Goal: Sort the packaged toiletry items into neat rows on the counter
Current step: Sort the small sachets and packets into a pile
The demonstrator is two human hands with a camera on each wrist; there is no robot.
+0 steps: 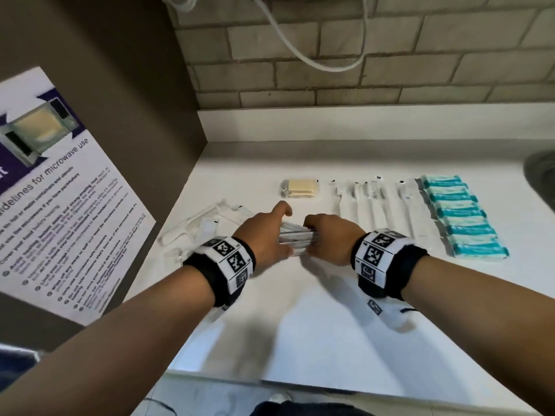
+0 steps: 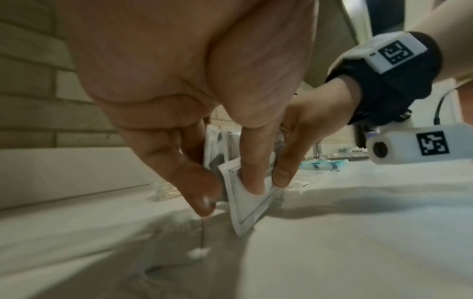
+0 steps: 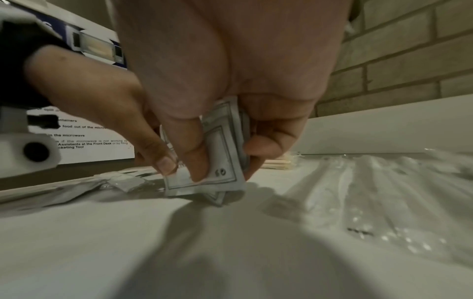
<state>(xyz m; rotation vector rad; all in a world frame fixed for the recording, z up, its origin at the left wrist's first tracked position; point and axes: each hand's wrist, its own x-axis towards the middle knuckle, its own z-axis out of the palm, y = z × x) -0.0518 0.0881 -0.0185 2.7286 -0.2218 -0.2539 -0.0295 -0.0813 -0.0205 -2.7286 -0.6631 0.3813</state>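
Both hands [image 1: 264,235] [image 1: 333,238] pinch sachets [image 1: 297,235]; wrist views alone show printed borders [image 3: 225,149].

A small stack of flat white sachets [image 1: 297,239], each printed with a thin dark border, is held on edge between the fingers [image 2: 252,182] of both hands, its lower corners touching the white counter [image 1: 315,325].

Teal packets [image 1: 462,214] and clear-wrapped toothbrushes [image 1: 375,202] are laid in rows to the right of the fingers.

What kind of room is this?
Probably a shared kitchenette: a microwave-use poster mentioning a front desk, a white counter against a brick wall, and what may be a sink's edge.
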